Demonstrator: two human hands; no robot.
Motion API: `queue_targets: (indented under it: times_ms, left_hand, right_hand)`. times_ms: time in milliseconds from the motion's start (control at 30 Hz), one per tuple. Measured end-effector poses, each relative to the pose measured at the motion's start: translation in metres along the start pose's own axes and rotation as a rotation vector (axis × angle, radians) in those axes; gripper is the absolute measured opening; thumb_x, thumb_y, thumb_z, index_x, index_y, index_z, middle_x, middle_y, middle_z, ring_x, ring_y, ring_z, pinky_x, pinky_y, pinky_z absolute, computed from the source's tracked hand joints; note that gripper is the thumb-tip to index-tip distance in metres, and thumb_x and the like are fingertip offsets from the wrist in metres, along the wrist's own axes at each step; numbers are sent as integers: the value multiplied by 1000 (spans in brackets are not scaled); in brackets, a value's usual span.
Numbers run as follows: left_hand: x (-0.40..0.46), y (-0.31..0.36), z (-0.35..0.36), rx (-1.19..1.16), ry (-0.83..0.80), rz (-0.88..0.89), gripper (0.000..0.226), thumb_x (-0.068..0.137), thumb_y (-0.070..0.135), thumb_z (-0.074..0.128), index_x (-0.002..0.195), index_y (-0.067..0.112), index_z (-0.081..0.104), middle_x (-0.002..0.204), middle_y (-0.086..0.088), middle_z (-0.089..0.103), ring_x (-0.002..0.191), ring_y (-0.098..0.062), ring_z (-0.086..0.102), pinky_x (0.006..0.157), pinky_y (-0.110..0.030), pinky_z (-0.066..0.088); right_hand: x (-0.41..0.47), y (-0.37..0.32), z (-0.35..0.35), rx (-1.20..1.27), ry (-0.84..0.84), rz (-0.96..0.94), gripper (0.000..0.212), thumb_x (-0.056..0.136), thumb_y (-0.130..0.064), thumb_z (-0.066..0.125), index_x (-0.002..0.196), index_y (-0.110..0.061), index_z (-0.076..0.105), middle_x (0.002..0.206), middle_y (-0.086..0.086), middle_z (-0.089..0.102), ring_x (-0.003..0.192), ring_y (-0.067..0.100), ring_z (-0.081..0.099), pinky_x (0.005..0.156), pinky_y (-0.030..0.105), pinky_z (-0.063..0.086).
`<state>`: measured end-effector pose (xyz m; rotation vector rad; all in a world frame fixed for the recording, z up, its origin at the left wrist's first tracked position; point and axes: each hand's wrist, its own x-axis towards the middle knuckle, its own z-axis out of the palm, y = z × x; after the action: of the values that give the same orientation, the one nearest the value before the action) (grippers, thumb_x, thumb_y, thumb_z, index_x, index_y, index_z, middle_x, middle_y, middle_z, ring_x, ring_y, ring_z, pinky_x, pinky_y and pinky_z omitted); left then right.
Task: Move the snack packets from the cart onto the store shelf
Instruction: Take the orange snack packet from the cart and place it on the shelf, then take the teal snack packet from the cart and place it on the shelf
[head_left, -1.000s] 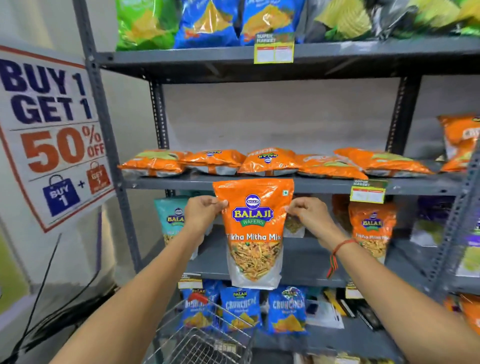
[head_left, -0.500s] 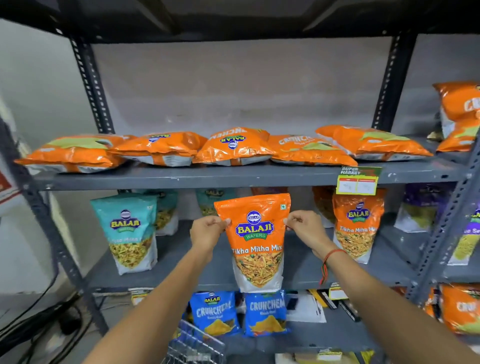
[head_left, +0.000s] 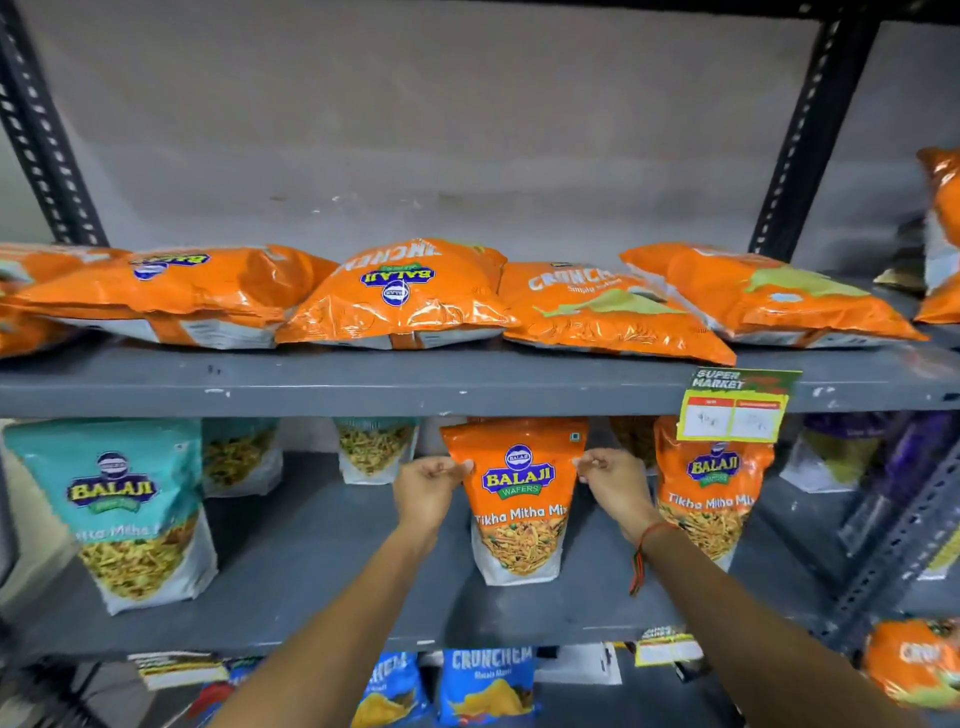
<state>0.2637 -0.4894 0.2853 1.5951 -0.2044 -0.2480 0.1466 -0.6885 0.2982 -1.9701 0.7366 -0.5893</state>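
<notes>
From the head camera, we hold an orange Tikha Mitha Mix packet (head_left: 519, 499) upright over the grey middle shelf (head_left: 311, 561). Our left hand (head_left: 426, 493) pinches its upper left edge and our right hand (head_left: 615, 483) pinches its upper right edge. A matching orange packet (head_left: 711, 499) stands just beside it on the right; a teal packet (head_left: 124, 509) stands well apart, left.
</notes>
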Motion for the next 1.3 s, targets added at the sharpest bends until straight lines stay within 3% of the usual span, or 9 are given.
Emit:
queue_targets:
  times_ms: [133,267,467,633,800,900,967,1167,1300]
  left_hand:
    - [4,-1,8,-68,31,-34,11,77,15,73,75,5,69,86,-17,73,81,-27,68,69,-26,51]
    - [5,-4,-1,-86,42,-89,12,75,14,74,86,11,71,98,-15,74,96,-29,68,89,-36,52]
    - [-34,8,-55,-144,178,-41,20,76,14,72,96,9,71,92,-6,71,86,-14,61,86,-28,46]
    - [-89,22,-150,-180,292,22,20,78,2,69,98,2,68,98,-16,69,86,-19,63,86,-30,48]
    - [-149,23,-270,-120,488,64,20,76,5,71,95,3,71,78,-5,72,67,1,64,77,-26,52]
    - [-191,7,-333,-69,593,68,20,77,5,70,96,-2,70,71,1,69,53,12,57,60,-8,48]
    - [-219,-9,-372,-15,660,23,14,78,7,70,92,4,70,72,1,65,47,13,53,58,-13,45]
    - [-288,-120,-471,94,891,-362,25,69,23,76,92,12,74,92,-9,74,89,-20,66,89,-35,50]
    - [-344,-194,-484,234,834,-585,14,67,25,59,67,14,68,71,-17,66,78,-30,67,64,-31,42]
  right_hand:
    - [6,10,7,134,-18,58,16,92,-16,56,88,-6,68,95,14,72,87,28,66,79,38,51]
    - [0,10,12,260,2,104,12,91,-19,59,100,-11,61,104,14,69,91,25,63,70,30,48]
    - [-40,-27,32,408,208,66,28,81,-32,71,100,-15,58,87,4,65,83,21,64,64,27,49]
    - [-103,-89,87,435,-76,-96,17,84,-29,67,97,-17,64,90,7,65,76,16,60,63,23,45]
    - [-193,-151,155,427,-356,-187,12,85,-31,66,96,-28,61,87,1,67,72,7,60,63,16,45]
    - [-246,-163,195,376,-570,-193,21,88,-20,64,107,-15,62,82,-4,64,74,2,60,63,11,45]
    - [-276,-159,224,302,-731,-195,27,87,-12,65,112,-4,61,82,-4,64,70,-4,61,62,6,46]
    - [-335,-90,331,50,-1059,-152,30,83,-6,68,112,-2,61,75,0,58,62,-9,59,65,7,45]
    - [-367,-17,396,-198,-1325,-55,31,80,1,68,106,-7,55,73,-1,57,69,7,54,64,9,46]
